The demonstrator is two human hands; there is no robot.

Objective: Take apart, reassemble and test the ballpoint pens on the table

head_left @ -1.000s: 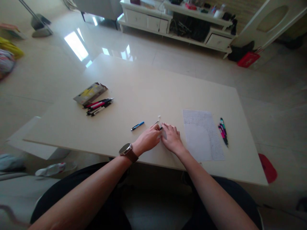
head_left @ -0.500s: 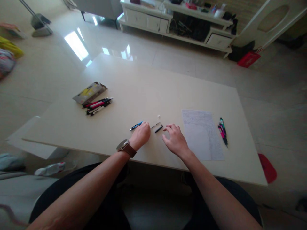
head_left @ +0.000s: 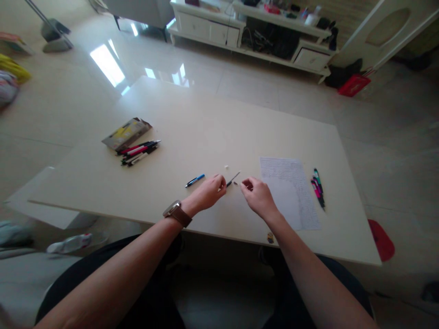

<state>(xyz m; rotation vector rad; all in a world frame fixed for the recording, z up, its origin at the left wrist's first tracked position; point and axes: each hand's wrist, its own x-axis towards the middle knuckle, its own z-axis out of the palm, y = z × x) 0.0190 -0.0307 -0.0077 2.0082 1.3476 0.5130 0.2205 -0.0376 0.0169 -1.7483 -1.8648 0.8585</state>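
Nearest you, a small yellowish-and-dark object (head_left: 270, 238) sits by the worktop's (head_left: 206, 132) edge. Your left hand's (head_left: 210, 189) fingers pinch a slim dark pen part (head_left: 228, 184); your right hand's (head_left: 259, 195) curl beside flat, lined paper (head_left: 286, 196), grip unclear. Beyond: glossy blue pen (head_left: 195, 181), piled pens (head_left: 139, 153), creased box (head_left: 126, 132).

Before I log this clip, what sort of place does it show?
Probably a home's living room: a low white cabinet with drawers stands at the back, beside what looks like a grey sofa or armchair, and a long-handled dustpan stands off to the left.
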